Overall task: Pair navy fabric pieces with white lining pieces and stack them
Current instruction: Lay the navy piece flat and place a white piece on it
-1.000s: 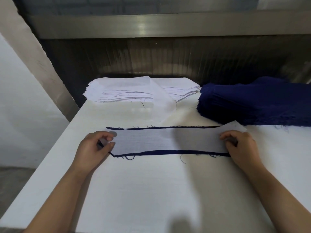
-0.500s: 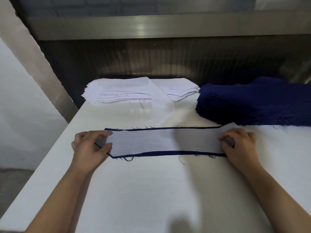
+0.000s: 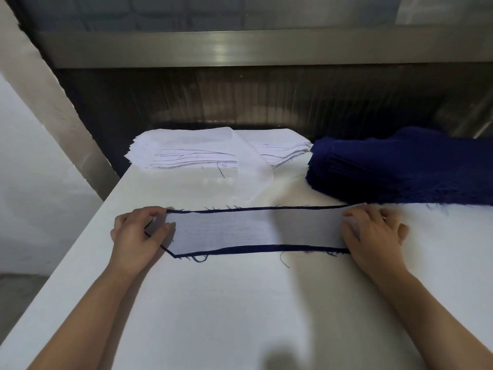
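A long white lining piece [image 3: 240,231] lies on top of a navy fabric piece [image 3: 266,248], whose dark frayed edge shows along the top and bottom. The pair rests flat across the middle of the white table [image 3: 240,316]. My left hand [image 3: 138,233] pinches the left end between thumb and fingers. My right hand [image 3: 373,233] lies fingers-down on the right end and covers it. At the back left is a stack of white lining pieces [image 3: 192,153]; at the back right, a pile of navy fabric pieces [image 3: 405,166].
A metal rail [image 3: 240,49] and a dark wall run behind the table. A slanted beam [image 3: 53,102] stands at the left, beyond the table's left edge. Loose navy threads [image 3: 284,260] lie near the pair.
Both hands slid slightly outward and away along the ends of the paired strip. My right hand went from pinching the end to lying flatter on it. The strip stays flat.
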Motion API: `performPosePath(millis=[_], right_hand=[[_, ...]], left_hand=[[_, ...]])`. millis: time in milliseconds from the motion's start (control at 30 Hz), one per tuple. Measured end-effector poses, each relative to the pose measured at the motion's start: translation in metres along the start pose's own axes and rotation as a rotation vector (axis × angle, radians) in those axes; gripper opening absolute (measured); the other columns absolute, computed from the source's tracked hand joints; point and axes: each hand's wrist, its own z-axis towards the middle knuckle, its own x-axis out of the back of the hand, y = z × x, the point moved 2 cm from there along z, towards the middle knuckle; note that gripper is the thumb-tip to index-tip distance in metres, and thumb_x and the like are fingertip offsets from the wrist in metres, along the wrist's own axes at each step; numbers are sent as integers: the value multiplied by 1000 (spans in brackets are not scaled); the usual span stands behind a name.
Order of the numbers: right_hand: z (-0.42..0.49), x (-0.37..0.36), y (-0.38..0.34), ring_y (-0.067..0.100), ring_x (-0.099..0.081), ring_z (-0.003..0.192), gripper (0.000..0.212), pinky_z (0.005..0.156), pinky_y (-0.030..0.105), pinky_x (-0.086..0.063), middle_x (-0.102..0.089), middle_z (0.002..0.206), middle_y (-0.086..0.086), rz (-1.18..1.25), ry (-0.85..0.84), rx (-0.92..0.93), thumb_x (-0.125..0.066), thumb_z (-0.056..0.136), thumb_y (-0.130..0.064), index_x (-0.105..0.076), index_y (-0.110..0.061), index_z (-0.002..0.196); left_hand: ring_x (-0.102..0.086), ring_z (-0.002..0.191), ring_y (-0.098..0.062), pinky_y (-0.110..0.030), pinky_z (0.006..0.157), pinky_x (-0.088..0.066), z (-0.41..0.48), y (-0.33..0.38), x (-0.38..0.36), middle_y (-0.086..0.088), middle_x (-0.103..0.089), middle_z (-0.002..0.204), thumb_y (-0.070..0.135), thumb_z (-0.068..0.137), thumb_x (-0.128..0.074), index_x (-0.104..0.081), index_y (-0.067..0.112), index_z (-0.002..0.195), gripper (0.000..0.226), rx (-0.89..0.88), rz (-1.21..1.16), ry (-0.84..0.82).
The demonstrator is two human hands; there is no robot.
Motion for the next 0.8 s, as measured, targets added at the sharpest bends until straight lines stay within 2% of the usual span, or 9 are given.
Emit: performPosePath(millis=[100,300,500,600,667,700,733,767,800], right_hand=[[11,0,-19,30,-36,112,28,92,37,-24,-54,126,4,86,32,136,-52,91,-18,-60,-16,119],[59,-27,-81,31,-40,117,36,97,38,-32,-55,127,4,163,-61,353,-54,89,-12,-59,-16,124],[88,-54,-133,23,-34,119,37,93,32,-23,-54,129,-5,109,-199,495,-52,90,-36,-57,-26,125],[93,-61,-148,23,-38,119,45,91,33,-26,-55,125,-1,51,-276,489,-56,87,-45,-57,-23,126],[95,-60,-153,24,-45,111,25,84,30,-26,-57,114,-1,69,-256,483,-57,89,-39,-66,-26,108],[96,-59,-155,26,-48,104,12,77,29,-24,-57,103,-1,76,-245,482,-55,90,-32,-66,-30,87],[97,-58,-156,27,-48,96,23,73,29,-22,-54,92,-1,66,-219,492,-52,91,-25,-59,-32,71],[97,-57,-157,27,-49,92,28,72,29,-23,-54,88,-1,58,-219,489,-49,92,-21,-58,-31,68],[98,-57,-157,27,-51,93,24,74,29,-26,-59,90,-1,96,-202,476,-47,93,-19,-64,-27,78]], left_hand=[[-44,115,-31,-42,98,-31,12,-1,-3,2,-66,111,15,91,-62,-65,20,104,14,9,-16,54],[-40,117,-29,-35,96,-26,51,24,-21,2,-62,113,23,93,-58,-63,25,100,8,33,-6,18],[-37,121,-26,-29,92,-22,85,49,-48,5,-63,117,22,93,-58,-67,22,98,10,2,14,-69],[-37,119,-25,-27,84,-20,93,62,-61,15,-58,106,23,89,-60,-61,32,87,9,4,43,-79],[-37,116,-24,-26,81,-18,96,68,-67,23,-54,100,26,86,-62,-57,36,86,12,-20,40,-90],[-37,115,-23,-26,81,-18,97,69,-70,24,-54,100,26,86,-62,-58,36,88,12,-32,33,-93],[-36,115,-24,-27,80,-18,98,71,-72,22,-56,105,24,86,-62,-60,35,94,14,-44,31,-100],[-36,115,-25,-27,80,-19,100,71,-74,16,-56,114,22,87,-60,-60,33,104,20,-63,35,-106],[-35,116,-26,-27,81,-20,102,73,-76,8,-53,124,18,87,-58,-58,32,114,30,-90,37,-112]])
